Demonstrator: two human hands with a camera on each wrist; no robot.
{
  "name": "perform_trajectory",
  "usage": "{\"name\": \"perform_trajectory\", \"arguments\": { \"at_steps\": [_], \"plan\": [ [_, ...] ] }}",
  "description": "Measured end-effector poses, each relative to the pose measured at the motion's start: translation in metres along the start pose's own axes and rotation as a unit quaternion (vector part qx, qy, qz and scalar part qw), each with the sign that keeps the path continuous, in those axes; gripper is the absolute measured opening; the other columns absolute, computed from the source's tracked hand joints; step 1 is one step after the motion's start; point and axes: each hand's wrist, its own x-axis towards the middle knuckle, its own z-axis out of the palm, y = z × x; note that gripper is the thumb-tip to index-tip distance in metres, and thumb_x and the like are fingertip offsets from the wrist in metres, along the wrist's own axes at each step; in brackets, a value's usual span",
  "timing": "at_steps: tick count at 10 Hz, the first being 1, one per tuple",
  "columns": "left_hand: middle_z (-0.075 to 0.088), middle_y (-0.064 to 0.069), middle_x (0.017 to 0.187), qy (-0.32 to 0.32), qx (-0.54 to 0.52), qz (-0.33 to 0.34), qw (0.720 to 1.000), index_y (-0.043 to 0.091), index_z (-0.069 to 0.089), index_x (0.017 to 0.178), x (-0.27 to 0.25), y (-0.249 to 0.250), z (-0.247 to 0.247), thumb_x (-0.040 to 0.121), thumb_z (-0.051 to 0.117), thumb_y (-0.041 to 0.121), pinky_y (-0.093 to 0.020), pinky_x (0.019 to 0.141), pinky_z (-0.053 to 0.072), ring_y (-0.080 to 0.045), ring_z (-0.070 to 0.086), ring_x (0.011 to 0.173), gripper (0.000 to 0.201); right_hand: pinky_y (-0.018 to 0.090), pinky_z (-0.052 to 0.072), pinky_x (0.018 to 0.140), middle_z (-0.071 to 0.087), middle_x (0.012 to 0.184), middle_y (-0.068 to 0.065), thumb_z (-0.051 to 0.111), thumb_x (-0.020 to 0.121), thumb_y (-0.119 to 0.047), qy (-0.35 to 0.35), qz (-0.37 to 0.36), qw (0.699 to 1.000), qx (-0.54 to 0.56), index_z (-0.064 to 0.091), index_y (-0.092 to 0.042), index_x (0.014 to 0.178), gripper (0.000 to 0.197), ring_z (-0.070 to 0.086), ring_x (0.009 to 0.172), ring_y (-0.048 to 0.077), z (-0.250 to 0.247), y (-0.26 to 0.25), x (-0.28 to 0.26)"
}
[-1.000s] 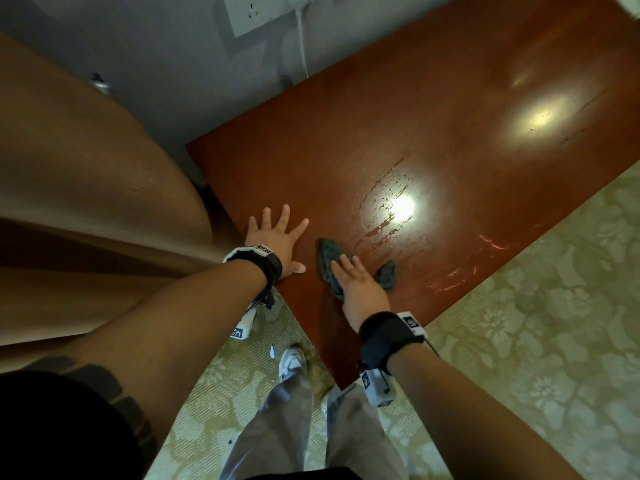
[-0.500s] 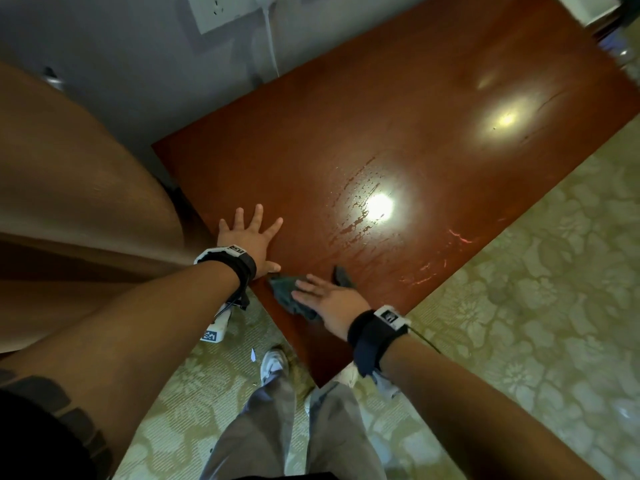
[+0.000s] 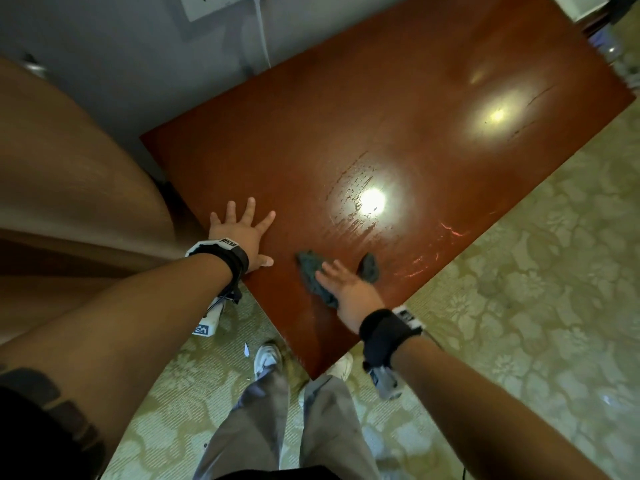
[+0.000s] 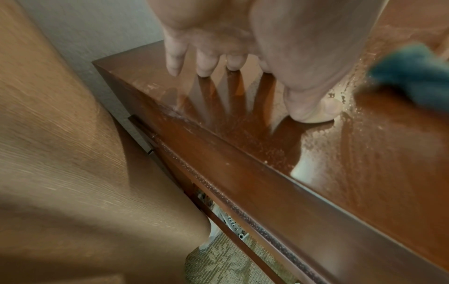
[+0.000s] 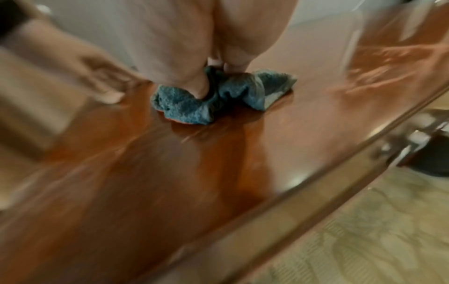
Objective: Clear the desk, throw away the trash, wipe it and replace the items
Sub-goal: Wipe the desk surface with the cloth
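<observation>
The right hand, fingers flat on the cloth, has swept it back right, away from the left hand, on the near desk corner; left fingers stay splayed, empty. Wiping seems unfinished

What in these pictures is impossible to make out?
Head view: the cloth is partly hidden under the right hand; the white object at the far corner of the desk is cut by the top edge.
Right wrist view: motion blur smears a dark shape below the desk edge.
Left wrist view: the desk's rim hides the pale items underneath.
</observation>
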Motion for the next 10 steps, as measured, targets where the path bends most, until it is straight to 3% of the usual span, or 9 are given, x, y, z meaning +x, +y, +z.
{"name": "perform_trajectory", "arguments": {
  "at_steps": [2,3,4,5,6,8,10],
  "plan": [
    [-0.026,-0.005,0.16,0.0,-0.005,0.001,1.0,0.044,-0.019,0.15,-0.003,0.001,-0.002,0.083,0.05,0.074,-0.064,0.116,0.011,-0.042,-0.009,0.148,0.1,0.034,0.026,0.115,0.001,0.165,-0.005,0.031,0.098,0.006,-0.054,-0.101,0.993,-0.017,0.013,-0.025,0.157,0.069,-0.004,0.151,0.016,0.062,-0.058,-0.038],
    [-0.026,-0.005,0.16,0.0,-0.011,0.001,1.0,0.044,-0.019,0.15,-0.004,0.001,-0.002,0.083,0.05,0.074,-0.064,0.116,0.011,-0.042,-0.01,0.148,0.1,0.033,0.03,0.112,0.004,0.165,-0.004,0.031,0.098,0.008,-0.061,-0.133,0.988,-0.041,0.014,-0.024,0.157,0.069,-0.002,0.151,0.015,0.061,-0.052,-0.039],
    [-0.026,-0.005,0.16,0.002,-0.011,0.006,1.0,0.045,-0.019,0.15,-0.004,0.0,-0.002,0.083,0.05,0.074,-0.064,0.116,0.011,-0.041,-0.009,0.148,0.1,0.036,0.026,0.118,0.015,0.163,-0.003,0.036,0.099,0.004,-0.028,-0.156,0.985,-0.073,0.023,-0.025,0.155,0.065,0.006,0.151,0.016,0.048,-0.029,-0.023],
    [-0.025,-0.004,0.161,0.008,-0.012,0.006,1.0,0.045,-0.018,0.15,-0.003,0.0,0.0,0.082,0.05,0.075,-0.064,0.116,0.012,-0.041,-0.009,0.148,0.101,0.04,0.021,0.12,0.021,0.161,-0.006,0.043,0.098,-0.005,0.043,-0.048,0.995,-0.082,0.027,-0.029,0.153,0.062,0.016,0.149,0.022,0.018,0.004,0.003],
    [-0.024,-0.004,0.161,0.015,-0.004,0.005,1.0,0.045,-0.018,0.15,-0.003,0.0,0.001,0.082,0.05,0.075,-0.064,0.116,0.013,-0.041,-0.008,0.148,0.101,0.035,0.034,0.11,0.025,0.16,-0.009,0.049,0.096,-0.006,0.08,0.052,0.992,-0.081,0.027,-0.033,0.153,0.066,0.033,0.131,0.025,-0.017,0.026,0.02],
    [-0.022,-0.004,0.162,0.021,-0.005,0.005,1.0,0.045,-0.016,0.15,-0.001,-0.001,0.002,0.081,0.05,0.076,-0.064,0.116,0.012,-0.041,-0.007,0.148,0.101,0.029,0.033,0.103,0.019,0.162,-0.009,0.047,0.092,0.003,0.07,0.047,0.996,-0.043,0.024,-0.031,0.154,0.075,0.031,0.121,0.025,0.008,0.009,0.005],
    [-0.023,-0.004,0.161,0.014,-0.011,0.005,1.0,0.045,-0.016,0.15,-0.005,0.001,-0.001,0.081,0.051,0.076,-0.064,0.116,0.012,-0.041,-0.007,0.148,0.102,0.032,0.028,0.109,0.008,0.164,-0.004,0.036,0.097,0.005,0.023,-0.06,0.998,-0.028,0.019,-0.023,0.156,0.067,0.028,0.131,0.03,0.076,-0.03,-0.051]
  ]
}}
